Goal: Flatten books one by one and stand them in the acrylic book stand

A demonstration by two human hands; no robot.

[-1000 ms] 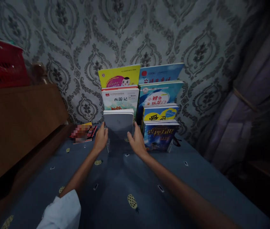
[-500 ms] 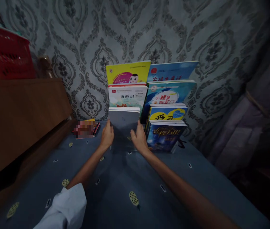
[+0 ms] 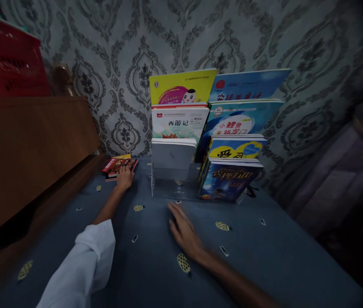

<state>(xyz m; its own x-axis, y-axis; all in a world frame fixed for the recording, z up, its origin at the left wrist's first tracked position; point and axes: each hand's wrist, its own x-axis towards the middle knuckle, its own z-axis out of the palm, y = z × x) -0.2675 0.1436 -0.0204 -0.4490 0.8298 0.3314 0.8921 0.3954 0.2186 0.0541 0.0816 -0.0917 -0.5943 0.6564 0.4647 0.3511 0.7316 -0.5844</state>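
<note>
Red books [image 3: 112,165] are lying in a small stack on the dark blue cloth [image 3: 156,256], near the patterned wall [image 3: 126,98] and left of the clear rack [image 3: 168,188]. Brown wooden furniture [image 3: 37,158] is rising left of them, carrying a red basket [image 3: 11,60]; a pale curtain [image 3: 345,179] is hanging far right. The rack is holding books in two columns: a yellow book [image 3: 168,87], a white book [image 3: 178,122] and a grey-faced book [image 3: 172,155] on the left, mostly blue books [image 3: 231,182] on the right. The stack's top cover is showing red and dark artwork with white lettering; yellow is peeking out behind. The left hand [image 3: 124,177] is reaching over the stack's near edge, fingers bent; whether they are pinching, I cannot tell. The right hand [image 3: 184,233] is spreading loosely, thumb apart, before the rack.
</note>
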